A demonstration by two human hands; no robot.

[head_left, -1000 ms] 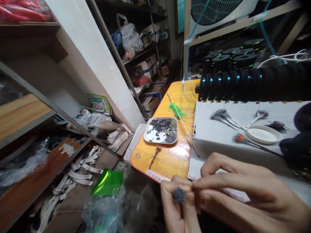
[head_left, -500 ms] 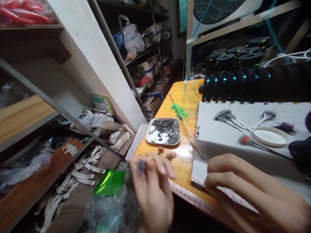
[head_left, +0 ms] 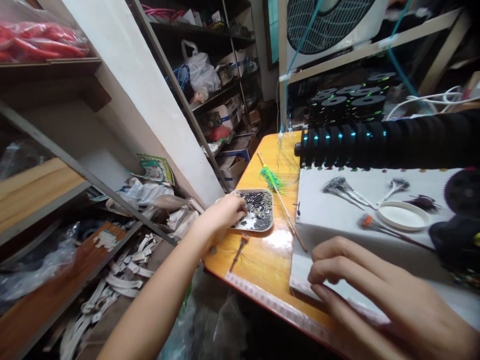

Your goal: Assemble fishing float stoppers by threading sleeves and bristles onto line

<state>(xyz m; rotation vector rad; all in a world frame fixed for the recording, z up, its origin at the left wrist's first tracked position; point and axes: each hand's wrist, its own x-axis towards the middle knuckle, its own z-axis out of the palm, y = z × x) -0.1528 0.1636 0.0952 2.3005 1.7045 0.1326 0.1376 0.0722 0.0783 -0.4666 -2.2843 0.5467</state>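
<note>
My left hand (head_left: pixel 233 209) reaches into the left side of a white tray (head_left: pixel 270 225). Its fingers are bent and drawn together among small black tube-like pieces (head_left: pixel 258 200); anything between them is too small to make out. Close to the white-covered block (head_left: pixel 330 240), my right hand (head_left: pixel 352 272) is closed, thumb near the bent fingertips, and what it holds, if anything, is hidden. On the table in front of the tray lies a dark stem with an orange tip (head_left: pixel 238 250). A wooden stick with green bristly strands (head_left: pixel 270 177) lies right of the tray.
Grey-tipped white stems (head_left: pixel 343 190), a shallow round dish (head_left: pixel 403 216) and an orange-tipped stem (head_left: pixel 369 222) lie on the block. Behind them runs a ribbed black roll (head_left: pixel 375 142). A fan (head_left: pixel 326 25) stands at the back. Cluttered shelves (head_left: pixel 221 90) line the left.
My left hand has moved from the table's front edge, where it held a greyish tufted piece, forward into the tray. The orange-tipped stem before the tray is now uncovered. My right hand stays nearly still.
</note>
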